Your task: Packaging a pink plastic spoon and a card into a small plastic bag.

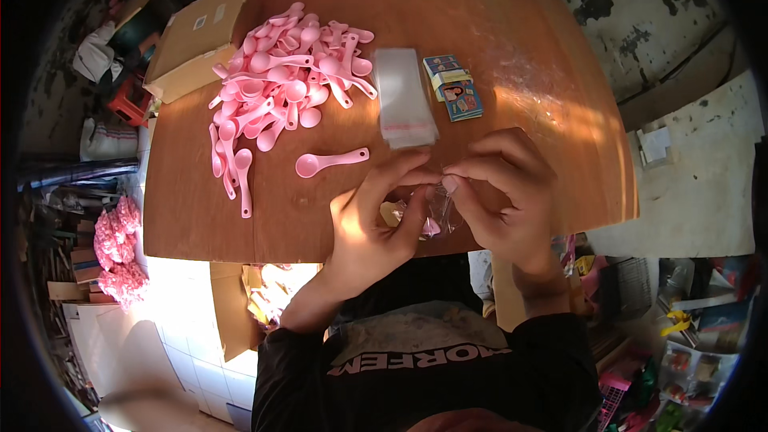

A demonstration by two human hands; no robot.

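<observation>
- Left hand (372, 220) arches over the near part of the table (232, 240), fingers curved and thumb apart from the index finger; its fingertips come close to the other hand's pinch, but whether they grip anything cannot be told, the contact being small and partly hidden;
- right hand (516, 192) has thumb and index finger pressed together on the upper part of a clear bag (448, 212); pinching with the tips alone probably suits such thin, slippery film, and leaves the rest of it hanging free;
- the clear bag lies between the two hands, directly under the right fingertips and just right of the left thumb; patches of pink and pale yellow show below the fingers, though whether inside the film or behind it is unclear;
- beyond the fingers, a stack of flat clear bags (404, 96) and, just to its right, a bundle of blue cards (462, 104) lie side by side, presumably so that either hand can reach them;
- a single pink spoon (332, 162) lies left of the stack, apart from the pile of pink spoons (296, 92), perhaps for easy picking up;
- the pile spreads farther left, beside a cardboard box (188, 44), which seems set back to leave working room.
</observation>
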